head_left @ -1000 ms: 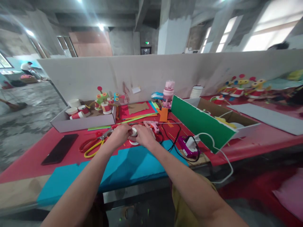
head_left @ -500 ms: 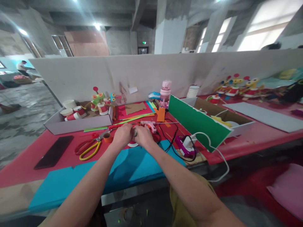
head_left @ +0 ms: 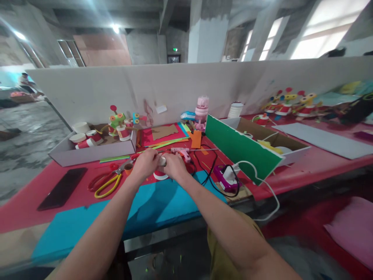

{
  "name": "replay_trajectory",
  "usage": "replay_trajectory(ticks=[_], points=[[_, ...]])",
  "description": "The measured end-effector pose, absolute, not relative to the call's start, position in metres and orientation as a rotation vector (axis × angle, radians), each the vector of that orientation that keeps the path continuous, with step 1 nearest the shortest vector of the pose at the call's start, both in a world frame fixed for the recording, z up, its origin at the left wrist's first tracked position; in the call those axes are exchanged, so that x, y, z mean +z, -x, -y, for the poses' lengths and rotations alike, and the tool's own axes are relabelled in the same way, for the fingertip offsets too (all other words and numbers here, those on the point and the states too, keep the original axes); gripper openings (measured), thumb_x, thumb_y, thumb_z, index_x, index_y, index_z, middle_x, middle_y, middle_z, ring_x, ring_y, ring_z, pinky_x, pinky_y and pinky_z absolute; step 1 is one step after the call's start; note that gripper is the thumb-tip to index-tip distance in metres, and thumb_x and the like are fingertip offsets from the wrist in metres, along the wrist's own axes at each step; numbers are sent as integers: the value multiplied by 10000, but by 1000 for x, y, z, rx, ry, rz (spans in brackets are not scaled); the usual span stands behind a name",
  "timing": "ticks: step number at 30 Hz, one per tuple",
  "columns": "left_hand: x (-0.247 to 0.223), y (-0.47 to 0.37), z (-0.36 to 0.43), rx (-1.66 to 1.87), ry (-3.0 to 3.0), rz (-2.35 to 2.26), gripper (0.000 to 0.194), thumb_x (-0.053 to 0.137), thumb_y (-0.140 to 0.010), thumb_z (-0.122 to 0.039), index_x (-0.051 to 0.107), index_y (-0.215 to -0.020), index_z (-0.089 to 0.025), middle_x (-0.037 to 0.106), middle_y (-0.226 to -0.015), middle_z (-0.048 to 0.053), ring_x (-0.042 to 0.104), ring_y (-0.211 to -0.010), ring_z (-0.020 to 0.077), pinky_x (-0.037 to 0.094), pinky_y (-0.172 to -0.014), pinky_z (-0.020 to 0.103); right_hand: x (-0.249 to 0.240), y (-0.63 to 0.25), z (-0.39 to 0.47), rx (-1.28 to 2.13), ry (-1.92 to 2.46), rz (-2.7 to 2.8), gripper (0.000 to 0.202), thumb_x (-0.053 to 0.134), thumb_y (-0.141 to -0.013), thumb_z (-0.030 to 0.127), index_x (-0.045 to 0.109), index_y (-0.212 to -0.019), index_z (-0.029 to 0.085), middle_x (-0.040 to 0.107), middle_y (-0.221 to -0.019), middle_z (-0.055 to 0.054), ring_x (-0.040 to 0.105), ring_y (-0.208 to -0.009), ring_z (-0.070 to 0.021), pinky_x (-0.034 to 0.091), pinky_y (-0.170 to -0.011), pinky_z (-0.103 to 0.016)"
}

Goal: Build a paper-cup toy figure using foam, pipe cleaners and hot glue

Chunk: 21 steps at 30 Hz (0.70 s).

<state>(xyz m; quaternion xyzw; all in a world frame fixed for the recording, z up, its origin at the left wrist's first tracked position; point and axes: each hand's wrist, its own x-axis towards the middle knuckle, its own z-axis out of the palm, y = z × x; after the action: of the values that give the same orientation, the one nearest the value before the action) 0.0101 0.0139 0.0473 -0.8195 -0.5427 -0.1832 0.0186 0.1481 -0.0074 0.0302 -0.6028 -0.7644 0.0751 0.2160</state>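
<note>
My left hand [head_left: 146, 162] and my right hand [head_left: 174, 165] meet above the near middle of the red-covered table. Between their closed fingers is a small pale round piece [head_left: 162, 161], mostly covered by the fingers. Just under them a red and white cup [head_left: 161, 175] rests near the edge of the blue sheet [head_left: 163, 200]. A pink glue gun [head_left: 182, 152] lies right behind my right hand. To the left of my left hand are an orange tape roll [head_left: 128, 168] and scissors [head_left: 108, 184] with red and yellow handles.
A black phone [head_left: 62, 188] lies at left. Behind it a white box [head_left: 93, 153] holds cups and a green-headed figure [head_left: 117, 119]. Coloured paper [head_left: 163, 134] lies at the back. On the right are a purple power strip [head_left: 227, 179] with cables and a box with a green panel [head_left: 240, 149].
Both hands have turned slightly, and the pale piece between them shows more. More of the cup below is visible. The whole view has shifted a little.
</note>
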Motion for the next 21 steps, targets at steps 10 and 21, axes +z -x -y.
replay_trajectory(ticks=[10, 21], points=[[45, -2, 9, -493, 2530, 1610, 297, 440, -839, -145, 725, -901, -203, 635, -953, 74, 618, -904, 221, 414, -777, 330, 32, -148, 9, 211, 1677, 2117, 244, 635, -820, 385, 651, -954, 181, 735, -965, -116, 665, -993, -258, 301, -1061, -419], [43, -20, 1, -429, 2446, 1707, 223, 438, -821, -128, 652, -868, -169, 631, -980, 95, 624, -890, 229, 413, -742, 328, 32, -148, 8, 237, 1680, 2110, 243, 630, -777, 293, 652, -986, 169, 733, -1000, -133, 664, -1010, -277, 292, -1072, -433]])
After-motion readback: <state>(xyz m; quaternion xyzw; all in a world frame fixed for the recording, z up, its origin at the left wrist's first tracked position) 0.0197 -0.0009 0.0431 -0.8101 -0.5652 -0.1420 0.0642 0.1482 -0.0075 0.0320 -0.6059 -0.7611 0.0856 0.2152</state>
